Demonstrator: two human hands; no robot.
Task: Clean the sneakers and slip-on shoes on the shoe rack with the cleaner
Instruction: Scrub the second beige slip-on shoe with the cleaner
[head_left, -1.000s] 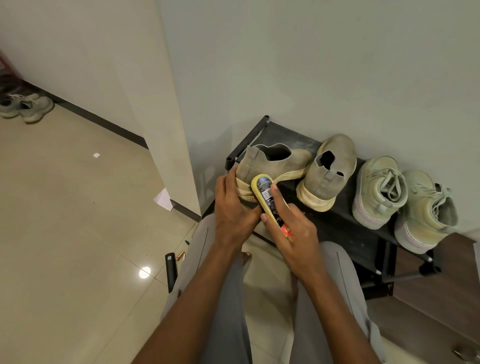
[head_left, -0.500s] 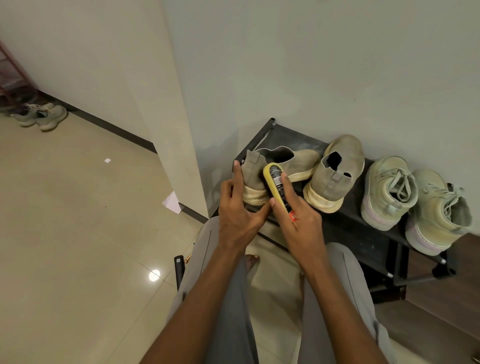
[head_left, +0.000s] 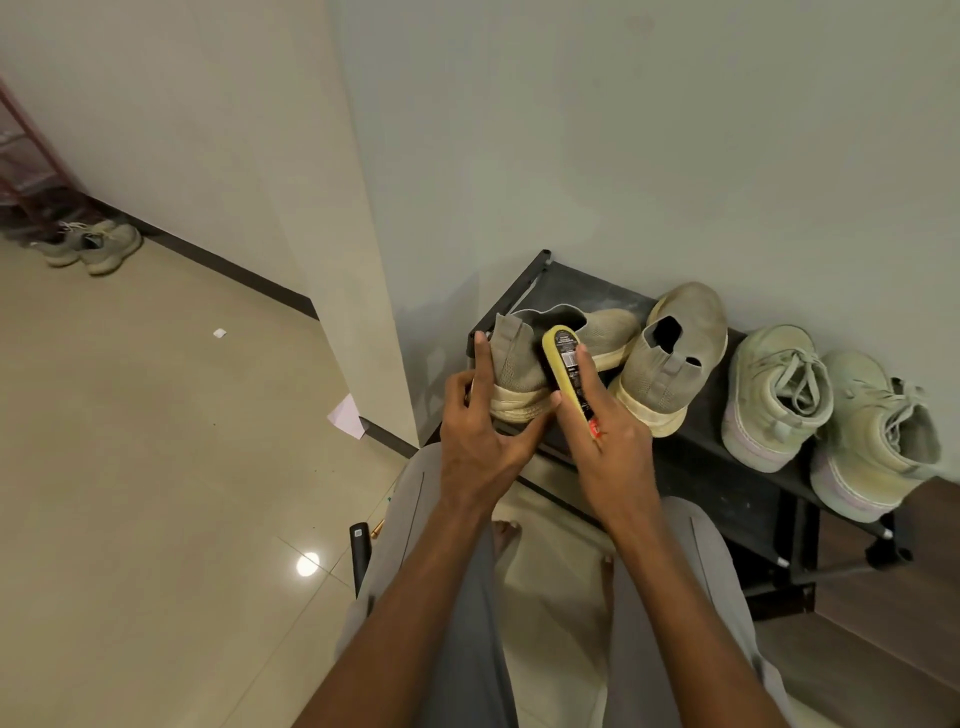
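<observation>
— Where's the slip-on (head_left: 550, 343)?

— At the left end of the rack (head_left: 727, 467), heel toward me. My left hand (head_left: 480, 431) cups the heel, fingers around the sole; my right hand (head_left: 608, 436) grips the cleaner (head_left: 569, 371), its yellow end against the collar.

— How will it handle?

— Light, I'd judge, with a soft knit that gives. I'd hold the firm sole, not the upper.

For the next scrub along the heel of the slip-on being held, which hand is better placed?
The right hand: it already grips the yellow cleaner, whose head lies against the left slip-on. The left hand is braced on that shoe's heel and sole, steadying it.
</observation>
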